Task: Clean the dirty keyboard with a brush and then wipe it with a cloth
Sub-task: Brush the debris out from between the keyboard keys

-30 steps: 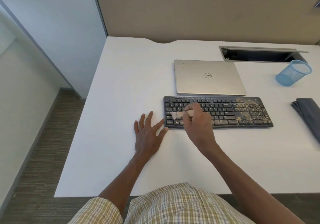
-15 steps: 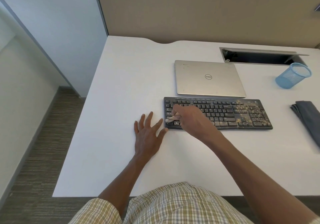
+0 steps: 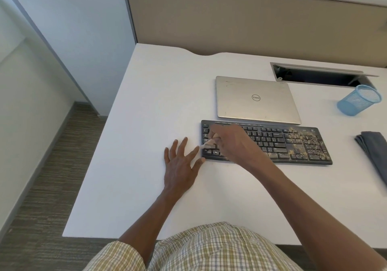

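Right hand (image 3: 232, 143) grips brush (image 3: 207, 144) at keyboard (image 3: 297, 143) left end; dirt lies rightward along its length; left hand (image 3: 180, 166) lies flat, fingers spread.

A white table (image 3: 167, 95) with a shallow curved cut-out in its far edge stands against a tan partition panel (image 3: 251, 19); a rectangular cable tray opening (image 3: 318, 78) with a raised grey lid is recessed near the table's far right. To the left, a pale grey-white wall panel (image 3: 83, 30) with a grey edge strip meets a second pale wall, below which runs a dark baseboard. The floor is striped grey-brown carpet (image 3: 41, 197), under soft, even light.
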